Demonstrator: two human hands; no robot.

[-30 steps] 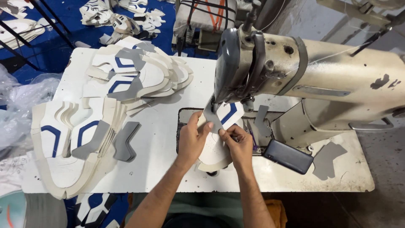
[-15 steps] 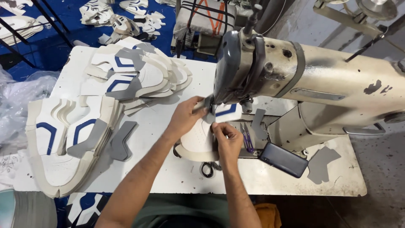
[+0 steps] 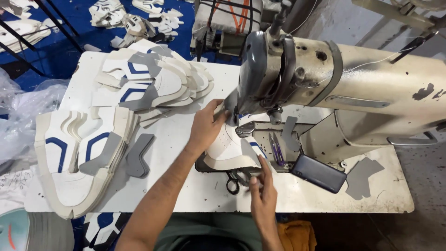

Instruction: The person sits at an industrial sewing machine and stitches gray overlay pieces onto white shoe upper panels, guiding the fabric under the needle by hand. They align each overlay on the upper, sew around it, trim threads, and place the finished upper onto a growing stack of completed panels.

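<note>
Head view, looking down on a white table with a cream sewing machine across its right half.

Under the machine head: a white shoe upper with blue trim, flat on the bed, long axis running from the needle end at upper left down toward the near table edge at lower right.

Left hand: just left of the upper, palm down, fingers stretched toward the needle area, pressing the upper's far edge; not curled round anything, flat and fairly wide.

Right hand: near the front table edge, directly below the upper, fingertips touching its near lower corner; fingers close together, narrow, pinning rather than gripping. Whether the thumb pinches the edge, cannot tell.

So: upper between the two hands, left hand at the needle end and nearer the presser foot, right hand at the trailing end.

Round about: scissors on the table just left of the right hand; a purple snipper and a dark phone right of the upper; a grey cut piece well left; stacks of white-and-blue uppers on the left side and another fan of them at the far edge.
</note>
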